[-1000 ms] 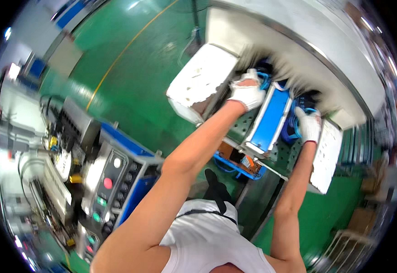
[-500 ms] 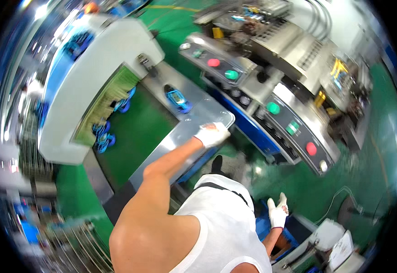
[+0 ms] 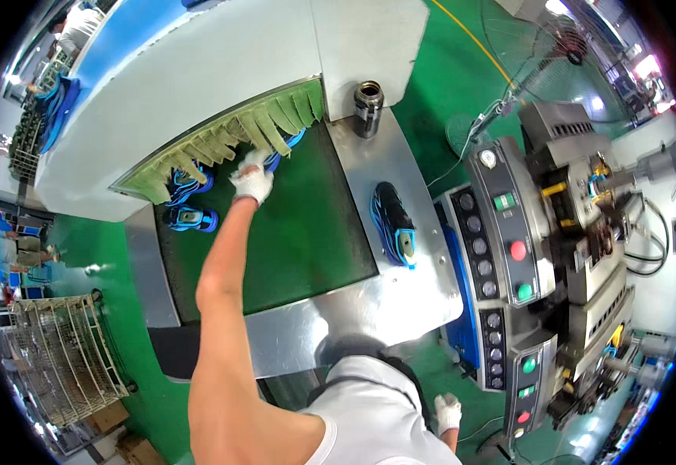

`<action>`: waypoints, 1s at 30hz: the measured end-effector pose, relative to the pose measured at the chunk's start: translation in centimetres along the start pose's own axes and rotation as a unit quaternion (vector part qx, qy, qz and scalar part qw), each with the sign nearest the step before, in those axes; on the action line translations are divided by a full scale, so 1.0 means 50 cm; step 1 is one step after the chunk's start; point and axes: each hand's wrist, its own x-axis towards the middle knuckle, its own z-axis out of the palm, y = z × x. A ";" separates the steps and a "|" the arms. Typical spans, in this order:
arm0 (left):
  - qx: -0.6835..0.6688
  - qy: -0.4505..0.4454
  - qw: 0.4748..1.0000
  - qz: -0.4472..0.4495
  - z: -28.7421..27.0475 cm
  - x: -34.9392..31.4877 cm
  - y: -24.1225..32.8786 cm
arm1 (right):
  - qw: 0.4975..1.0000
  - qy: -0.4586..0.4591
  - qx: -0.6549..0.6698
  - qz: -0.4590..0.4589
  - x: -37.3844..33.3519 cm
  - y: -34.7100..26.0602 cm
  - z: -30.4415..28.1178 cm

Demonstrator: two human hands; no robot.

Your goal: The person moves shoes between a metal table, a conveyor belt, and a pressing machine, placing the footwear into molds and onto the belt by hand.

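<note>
My left hand (image 3: pixel 252 184), in a white glove, reaches over the green belt (image 3: pixel 299 232) to the strip curtain of the machine. Its fingers point forward, slightly blurred, and look open. Just right of them a blue shoe (image 3: pixel 273 162) shows partly under the strips; I cannot tell whether they touch. Two more blue-and-black shoes, one at the curtain (image 3: pixel 189 186) and one nearer (image 3: pixel 191 218), sit at the belt's left. Another shoe (image 3: pixel 392 223) lies on the metal ledge to the right. My gloved right hand (image 3: pixel 447 412) hangs low beside my body, holding nothing, its fingers loosely bent.
The pale machine housing (image 3: pixel 229 70) with its strip curtain (image 3: pixel 229 136) spans the far side. A dark open flask (image 3: pixel 368 108) stands on the metal ledge (image 3: pixel 353 306). Machines with a button panel (image 3: pixel 512 232) rise at right, a fan (image 3: pixel 563 54) behind. A wire cart (image 3: pixel 67 356) stands left.
My left hand has left the ledge corner and moved forward and left to the curtain. The view has turned. The shoe on the ledge stays there; my right hand remains low at my side.
</note>
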 end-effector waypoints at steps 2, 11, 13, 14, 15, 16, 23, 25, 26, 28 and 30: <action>-0.049 -0.001 0.998 0.030 0.013 0.109 -0.086 | 0.996 -0.063 -0.052 0.047 0.068 0.120 -0.005; 0.001 0.025 0.997 0.073 0.123 0.148 -0.031 | 0.991 -0.090 0.036 0.096 0.009 -0.138 -0.072; -0.047 -0.023 0.996 0.069 0.094 0.090 -0.010 | 0.987 -0.083 0.083 0.108 0.022 -0.178 -0.061; -0.092 -0.054 0.993 0.046 0.114 0.051 -0.023 | 0.989 -0.079 0.078 0.097 0.024 -0.218 -0.058; -0.082 -0.072 0.992 0.056 0.156 0.001 -0.047 | 0.991 -0.078 0.074 0.085 0.004 -0.292 -0.061; -0.036 -0.121 0.988 0.093 0.110 -0.025 -0.005 | 0.992 -0.069 0.075 0.078 -0.016 -0.325 -0.063; -0.127 0.010 0.982 0.137 0.093 0.054 -0.056 | 0.989 -0.074 -0.088 -0.094 -0.001 -0.347 -0.084; -0.126 -0.020 0.983 0.132 0.078 0.093 -0.052 | 0.992 -0.049 0.076 -0.085 0.011 -0.293 -0.073; -0.095 -0.035 0.987 0.124 0.059 0.101 -0.042 | 0.995 -0.033 0.048 -0.081 0.009 -0.259 -0.071; -0.059 -0.043 0.978 0.196 0.078 0.121 -0.080 | 0.996 -0.018 -0.011 -0.083 0.004 -0.238 -0.068; -0.030 -0.043 0.966 0.254 0.111 0.115 -0.096 | 0.996 -0.034 0.029 -0.076 -0.027 -0.263 -0.076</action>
